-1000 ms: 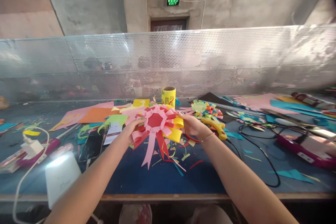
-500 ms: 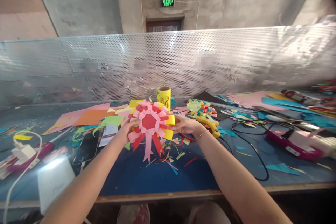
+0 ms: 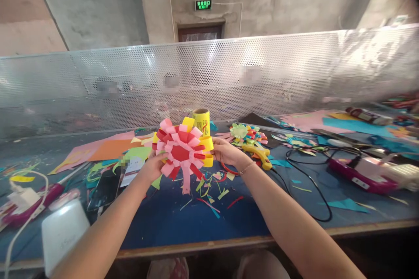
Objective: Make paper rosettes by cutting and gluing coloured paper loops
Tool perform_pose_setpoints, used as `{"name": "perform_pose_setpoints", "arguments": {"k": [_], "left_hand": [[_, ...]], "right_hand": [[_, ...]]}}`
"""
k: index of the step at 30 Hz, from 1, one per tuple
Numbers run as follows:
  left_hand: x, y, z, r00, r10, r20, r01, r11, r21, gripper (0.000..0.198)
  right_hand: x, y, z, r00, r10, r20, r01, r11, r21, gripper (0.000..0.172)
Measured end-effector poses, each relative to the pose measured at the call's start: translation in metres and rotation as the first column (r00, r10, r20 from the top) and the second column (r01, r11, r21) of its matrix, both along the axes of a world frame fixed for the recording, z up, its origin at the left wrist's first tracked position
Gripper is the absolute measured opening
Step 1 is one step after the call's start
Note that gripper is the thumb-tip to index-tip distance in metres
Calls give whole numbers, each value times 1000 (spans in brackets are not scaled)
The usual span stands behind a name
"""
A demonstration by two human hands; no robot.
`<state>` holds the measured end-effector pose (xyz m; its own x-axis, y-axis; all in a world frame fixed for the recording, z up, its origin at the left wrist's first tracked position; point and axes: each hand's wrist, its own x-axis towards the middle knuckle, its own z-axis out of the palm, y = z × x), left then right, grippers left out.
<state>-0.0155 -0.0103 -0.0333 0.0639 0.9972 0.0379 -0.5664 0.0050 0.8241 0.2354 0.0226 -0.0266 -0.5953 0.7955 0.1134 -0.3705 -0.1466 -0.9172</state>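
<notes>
Both hands hold up a paper rosette [image 3: 181, 151] over the blue table [image 3: 183, 222]. It has a red centre, pink and red looped petals, yellow loops at the right and pink and red ribbon tails hanging down. My left hand [image 3: 151, 167] grips its left edge. My right hand [image 3: 225, 151] pinches the yellow loops on its right edge. The rosette is lifted and tilted towards me.
Behind the rosette stands a yellow tape roll [image 3: 201, 120]. Coloured paper sheets [image 3: 108, 146], scraps, a phone [image 3: 105, 184], a yellow glue gun [image 3: 260, 155] with a black cable [image 3: 310, 183], another paper flower [image 3: 245, 133] and a white lamp [image 3: 62, 231] lie about. A perforated metal screen [image 3: 229, 74] borders the far side.
The rosette has been lifted off the table and raised slightly leftwards, with both hands still on its edges. The view has drifted a little to the right.
</notes>
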Motion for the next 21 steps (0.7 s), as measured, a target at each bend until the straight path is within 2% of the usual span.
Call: {"name": "perform_pose_setpoints", "arguments": {"k": [6,10,13,16,21], "left_hand": [[1,2,0,998,27,-60,-23,997,71,41],[1,4,-2,993,62,-98,-48,990,135,46],[1,5,-2,990,93,-107,-77,986,146,49],[2,5,-1,987,128,-93,-114,984,136,48],[1,5,5,980,191,-63,-189,981,32,36]], "right_hand": [[-4,-6,11,995,-101,11,101,995,-8,25],[-2,-4,12,990,-141,19,142,988,-60,23],[0,-3,12,996,-80,25,83,990,-115,23],[1,-4,12,1000,2,17,1,990,-142,30],[-6,-10,8,996,85,-40,-89,986,-138,27]]}}
